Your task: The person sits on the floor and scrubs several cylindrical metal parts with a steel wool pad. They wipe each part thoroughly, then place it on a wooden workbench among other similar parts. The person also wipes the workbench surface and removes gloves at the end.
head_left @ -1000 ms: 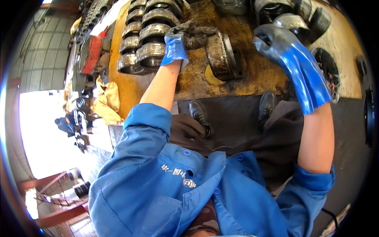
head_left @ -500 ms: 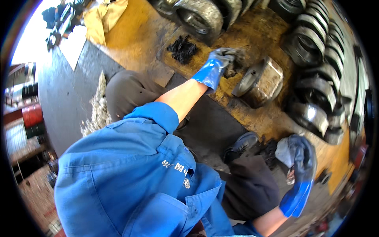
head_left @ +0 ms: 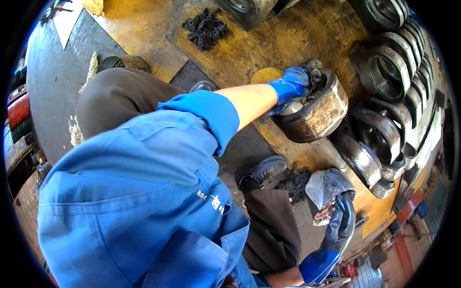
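Note:
My left hand (head_left: 291, 89), in a blue glove, is closed on a dark, fuzzy rag (head_left: 315, 79) at the inner edge of a heavy metal ring (head_left: 322, 114). The ring stands tilted on the stained board and has a scuffed outer face. My right hand (head_left: 340, 223), gloved in blue with darkened fingers, is at the mouth of a clear plastic bag (head_left: 327, 185). Its fingers are bunched together with their tips at the bag's rim; whatever they pinch is hidden. Dark matter shows in the bag's opening.
Rows of metal rings (head_left: 386, 72) line the right side, with another ring (head_left: 247, 9) at the top. A black tangle of rag (head_left: 205, 29) lies on the yellow-brown board (head_left: 288, 41). My shoe (head_left: 264, 170) is beside a dark clump (head_left: 295, 185) on the floor.
My left hand has moved right with the rag, from the board to the ring's inner edge. My right hand is lower against the bag, exposing more of it. The view has shifted.

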Motion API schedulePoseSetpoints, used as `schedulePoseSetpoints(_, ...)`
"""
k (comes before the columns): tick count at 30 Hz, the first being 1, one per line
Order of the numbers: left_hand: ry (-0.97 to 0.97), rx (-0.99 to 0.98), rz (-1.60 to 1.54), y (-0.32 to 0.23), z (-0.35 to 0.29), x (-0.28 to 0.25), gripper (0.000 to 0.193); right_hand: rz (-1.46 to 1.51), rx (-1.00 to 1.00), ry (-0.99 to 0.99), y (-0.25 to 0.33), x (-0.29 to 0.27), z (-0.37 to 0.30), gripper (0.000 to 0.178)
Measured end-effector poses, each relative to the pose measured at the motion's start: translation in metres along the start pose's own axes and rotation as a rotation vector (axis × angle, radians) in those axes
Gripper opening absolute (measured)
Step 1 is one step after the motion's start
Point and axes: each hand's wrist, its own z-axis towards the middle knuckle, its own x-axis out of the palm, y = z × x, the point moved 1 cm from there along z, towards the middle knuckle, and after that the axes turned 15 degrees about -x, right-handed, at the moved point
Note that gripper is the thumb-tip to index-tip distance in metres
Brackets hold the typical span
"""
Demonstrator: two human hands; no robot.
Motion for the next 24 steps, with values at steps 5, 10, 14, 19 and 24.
schedulePoseSetpoints(5,0.349,0.148,0.316,0.068,-0.012,-0.009,0.029,0.031,0.067,-0.021,0.015,0.005,0.01,0.033)
schedulePoseSetpoints(10,0.507,-0.061,0.468,0.017,-0.061,-0.048,0.037,-0.031,-0.035,0.01,0.0,0.002,0.002,0.036)
schedulePoseSetpoints(14,0.362,-0.349,0.537,0.043,-0.095,-0.11,0.04,-0.006,0.029,0.001,0.001,-0.003,-0.002,0.038)
schedulePoseSetpoints(19,0.334,0.062,0.481,0.058,-0.085,-0.145,0.037,-0.09,-0.051,-0.014,0.018,-0.007,-0.004,0.043)
schedulePoseSetpoints(24,0.665,0.075,-0.638,0.009,-0.086,-0.166,0.028,-0.07,-0.05,-0.054,0.018,-0.001,0.002,0.039)
